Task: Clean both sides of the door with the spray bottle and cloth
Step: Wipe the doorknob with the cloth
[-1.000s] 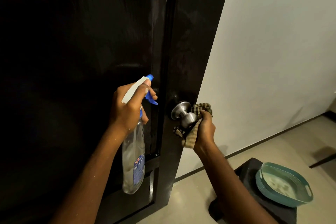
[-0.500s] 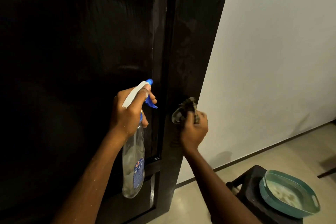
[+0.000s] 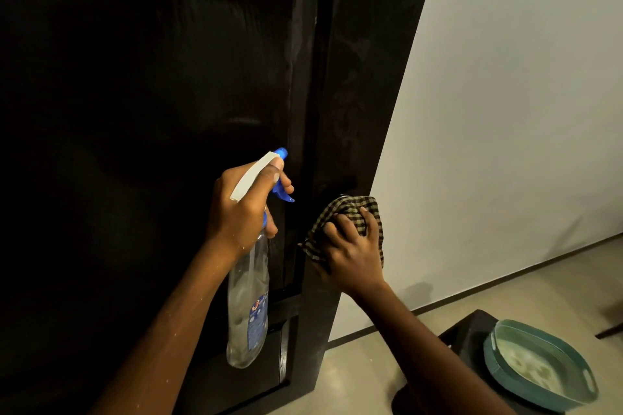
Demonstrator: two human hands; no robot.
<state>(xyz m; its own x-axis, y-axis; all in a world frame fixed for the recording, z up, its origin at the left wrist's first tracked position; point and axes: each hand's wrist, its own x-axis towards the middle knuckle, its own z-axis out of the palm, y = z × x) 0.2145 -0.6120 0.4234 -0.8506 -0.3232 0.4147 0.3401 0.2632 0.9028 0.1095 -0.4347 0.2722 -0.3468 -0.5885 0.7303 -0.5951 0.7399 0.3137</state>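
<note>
Head view.
Left grip (image 3: 239, 212): clamped round the neck of spray bottle (image 3: 247, 313), fingers at the blue trigger. Clear bottle body hanging below the grip, nozzle toward dark door (image 3: 151, 94).
Right grip (image 3: 350, 256): just right of left grip, fingers curled into checked cloth (image 3: 350, 209), holding it against the door's edge.
Below and right of right grip: teal basin (image 3: 490, 357) with cloudy liquid, on black stool (image 3: 462, 330).

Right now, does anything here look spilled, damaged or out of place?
Nothing looks spilled or broken. The dark door shows hazy streaks above the checked cloth, which the right hand holds against it. The left hand grips the spray bottle. The teal basin of cloudy liquid sits on a black stool.
</note>
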